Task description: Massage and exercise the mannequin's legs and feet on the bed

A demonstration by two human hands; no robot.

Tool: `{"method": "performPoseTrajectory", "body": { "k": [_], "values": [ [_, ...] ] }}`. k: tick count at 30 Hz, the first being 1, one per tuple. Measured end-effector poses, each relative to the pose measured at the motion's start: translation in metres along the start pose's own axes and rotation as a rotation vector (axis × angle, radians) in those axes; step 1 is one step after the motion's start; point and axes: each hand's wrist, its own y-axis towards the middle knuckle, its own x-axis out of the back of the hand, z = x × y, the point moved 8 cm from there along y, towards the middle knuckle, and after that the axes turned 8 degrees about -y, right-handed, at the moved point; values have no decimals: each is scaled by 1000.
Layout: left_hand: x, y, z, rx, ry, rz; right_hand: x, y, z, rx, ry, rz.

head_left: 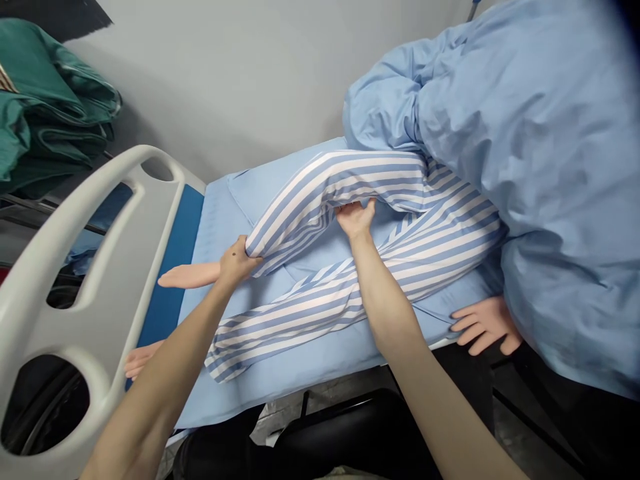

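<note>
A manikin in blue-and-white striped trousers [300, 300] lies on a bed, its far leg bent with the knee raised. My left hand [239, 261] is wrapped round the ankle of that bent leg [295, 207], at the trouser cuff. Below the cuff, the bare foot [190, 275] points toward the footboard. Palm up, my right hand [356, 219] holds the same leg from beneath the knee, its thumb apart and its fingertips hidden by the cloth. The near leg lies stretched out on the sheet, its foot [143, 360] partly behind my left forearm.
A white bed footboard [117, 267] stands at the left. A light blue quilt [550, 167] is heaped over the manikin's upper body, with a manikin hand [487, 325] below it. Folded green cloth [55, 107] lies at upper left. A black chair [350, 427] is at the near side.
</note>
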Motion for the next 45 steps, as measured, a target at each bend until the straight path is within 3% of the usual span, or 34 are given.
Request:
{"method": "performPoseTrajectory", "body": {
  "k": [4,12,16,22,29,35,41,45],
  "values": [
    [4,-2,-12,-17,-69,-28,-5,-1,4,-18,98,-18],
    [-15,-9,-29,-12,-79,-30,-20,-15,18,-28,204,29],
    [-15,-6,-22,-42,-43,0,-17,-15,15,-50,210,21],
    [7,-5,-11,-121,131,18,-10,-13,15,-65,127,-16],
    [17,-19,26,-56,262,92,-2,-14,-2,-87,24,-11],
    [13,-21,43,-78,332,143,11,-10,-15,-63,27,-57],
    [2,-11,48,-126,412,208,38,-1,-22,13,-60,-196],
    [-5,-11,47,-132,428,224,48,6,-24,35,-66,-213]
  ]
}}
